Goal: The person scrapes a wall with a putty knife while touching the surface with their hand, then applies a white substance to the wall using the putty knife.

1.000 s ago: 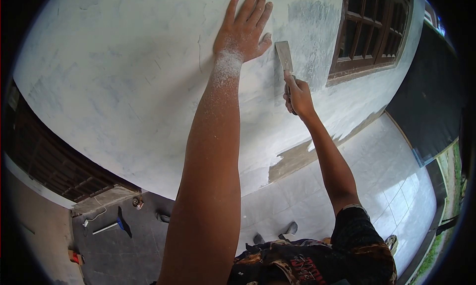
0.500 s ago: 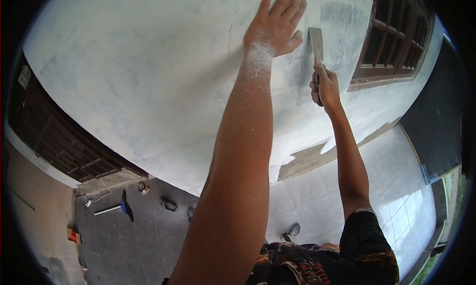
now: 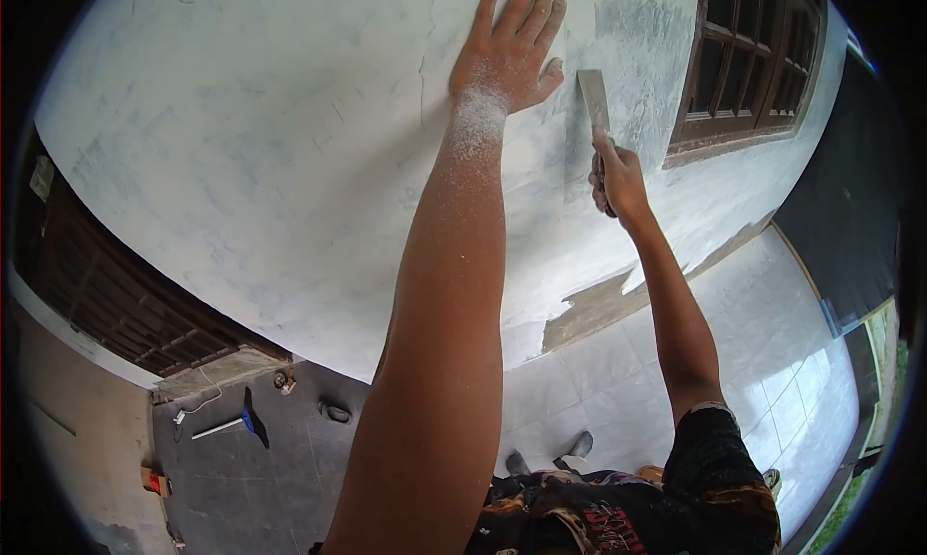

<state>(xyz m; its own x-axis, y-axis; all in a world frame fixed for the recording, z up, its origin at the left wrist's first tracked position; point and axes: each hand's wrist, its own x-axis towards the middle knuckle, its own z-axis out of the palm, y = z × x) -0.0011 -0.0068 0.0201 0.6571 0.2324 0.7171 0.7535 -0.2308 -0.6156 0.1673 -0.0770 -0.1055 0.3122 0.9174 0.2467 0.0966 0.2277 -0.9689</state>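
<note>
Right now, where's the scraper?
In the head view, upper right of centre: the scraper is in the right hand, blade up, between the left hand and the brown-framed window.

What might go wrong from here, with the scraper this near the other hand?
The scraper in the right hand points up close to the thumb of the left hand; a sideways slip might nick it. Its blade edge could also gouge the patchy white wall, and a wide stroke to the right might scrape the brown window frame.
</note>
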